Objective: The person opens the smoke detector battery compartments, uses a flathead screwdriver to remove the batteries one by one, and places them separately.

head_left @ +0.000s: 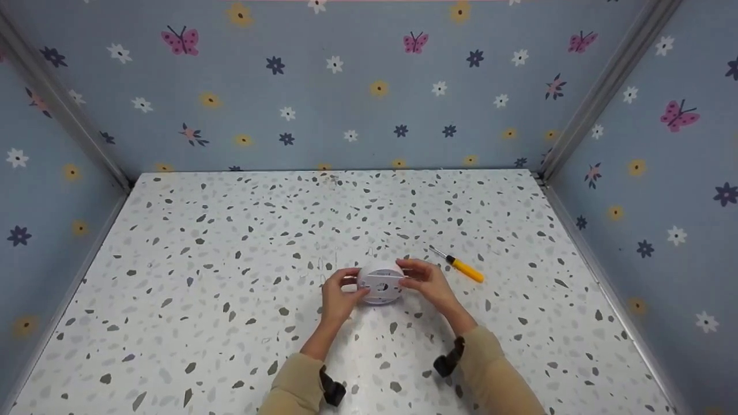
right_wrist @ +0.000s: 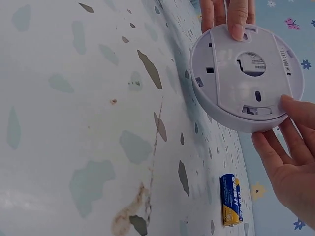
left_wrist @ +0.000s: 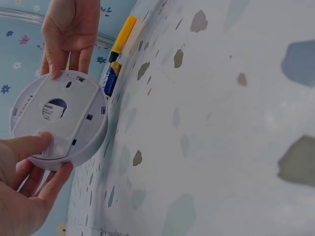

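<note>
A round white plastic device point(head_left: 376, 296) is held up off the table, its flat backplate facing me. The plate has a round centre hole with a printed label behind it, plus several small slots. My left hand point(head_left: 340, 295) grips one side of the device, thumb on the plate and fingers under the rim. On the opposite side my right hand point(head_left: 431, 283) holds it in the same way. Both wrist views show the device point(left_wrist: 74, 118) pinched between the two hands. What faces away from me is hidden.
A yellow-handled screwdriver point(head_left: 466, 270) lies right of my right hand, tip pointing away. A blue and yellow battery point(right_wrist: 230, 199) lies on the speckled white table point(head_left: 230, 346); the head view does not show it. Flowered panels point(head_left: 346, 86) wall the back and sides.
</note>
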`<control>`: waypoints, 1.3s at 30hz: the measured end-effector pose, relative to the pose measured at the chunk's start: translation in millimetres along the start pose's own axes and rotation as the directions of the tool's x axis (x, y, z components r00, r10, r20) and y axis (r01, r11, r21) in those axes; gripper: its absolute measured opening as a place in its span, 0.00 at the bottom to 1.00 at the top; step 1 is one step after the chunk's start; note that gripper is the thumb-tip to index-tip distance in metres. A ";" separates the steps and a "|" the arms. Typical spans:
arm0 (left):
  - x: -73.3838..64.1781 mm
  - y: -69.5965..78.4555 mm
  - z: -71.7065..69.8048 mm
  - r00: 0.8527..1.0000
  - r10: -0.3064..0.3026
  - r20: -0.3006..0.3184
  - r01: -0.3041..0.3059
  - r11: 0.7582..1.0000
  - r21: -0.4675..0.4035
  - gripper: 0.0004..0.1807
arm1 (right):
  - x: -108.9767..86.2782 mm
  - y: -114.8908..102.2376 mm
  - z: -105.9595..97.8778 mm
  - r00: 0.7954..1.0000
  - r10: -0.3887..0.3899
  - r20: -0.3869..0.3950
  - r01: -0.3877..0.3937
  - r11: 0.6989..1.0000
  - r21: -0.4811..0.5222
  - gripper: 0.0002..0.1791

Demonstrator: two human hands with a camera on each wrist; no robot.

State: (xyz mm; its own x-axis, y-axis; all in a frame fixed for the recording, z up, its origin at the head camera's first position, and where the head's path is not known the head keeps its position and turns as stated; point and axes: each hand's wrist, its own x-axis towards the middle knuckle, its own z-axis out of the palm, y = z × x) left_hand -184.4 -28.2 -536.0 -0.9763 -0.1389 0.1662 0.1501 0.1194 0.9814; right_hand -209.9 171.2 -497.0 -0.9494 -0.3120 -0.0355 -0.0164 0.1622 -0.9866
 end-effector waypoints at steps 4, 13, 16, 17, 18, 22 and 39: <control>0.7 -0.5 0.6 0.999 0.041 -0.016 -0.041 0.999 0.011 0.20 | 0.0 0.8 0.4 1.000 -0.026 -0.006 0.027 0.999 0.024 0.22; 0.6 3.0 1.4 0.997 0.076 -0.031 -0.076 0.997 0.006 0.19 | 2.2 9.0 0.8 0.998 -0.053 -0.029 0.055 0.998 0.040 0.22; -1.7 10.9 0.9 0.996 0.088 -0.036 -0.087 0.996 0.014 0.19 | 0.3 6.1 2.4 0.997 -0.065 -0.033 0.067 0.997 0.044 0.21; -3.3 16.1 0.5 0.995 0.092 -0.036 -0.091 0.996 0.016 0.19 | 0.2 6.3 2.7 0.997 -0.068 -0.034 0.069 0.997 0.044 0.21; -4.9 20.8 0.3 0.995 0.093 -0.036 -0.092 0.996 0.017 0.18 | 0.2 6.6 3.0 0.997 -0.067 -0.036 0.069 0.997 0.047 0.21; -7.6 27.8 0.4 0.994 0.101 -0.040 -0.101 0.995 0.002 0.18 | 1.7 10.3 2.8 0.998 -0.052 -0.036 0.054 0.997 0.054 0.21; -2.9 -7.9 4.0 0.992 0.121 -0.027 -0.120 0.993 0.023 0.21 | 0.6 17.4 4.6 0.998 0.017 -0.067 -0.013 0.998 0.066 0.24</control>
State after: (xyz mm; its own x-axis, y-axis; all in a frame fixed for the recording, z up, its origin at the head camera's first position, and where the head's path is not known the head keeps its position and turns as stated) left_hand -183.3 -24.8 -544.6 -0.9464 -0.1504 0.2859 0.2625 0.1577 0.9519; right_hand -209.3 169.5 -514.9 -0.9684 -0.2458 -0.0421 0.0168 0.1040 -0.9944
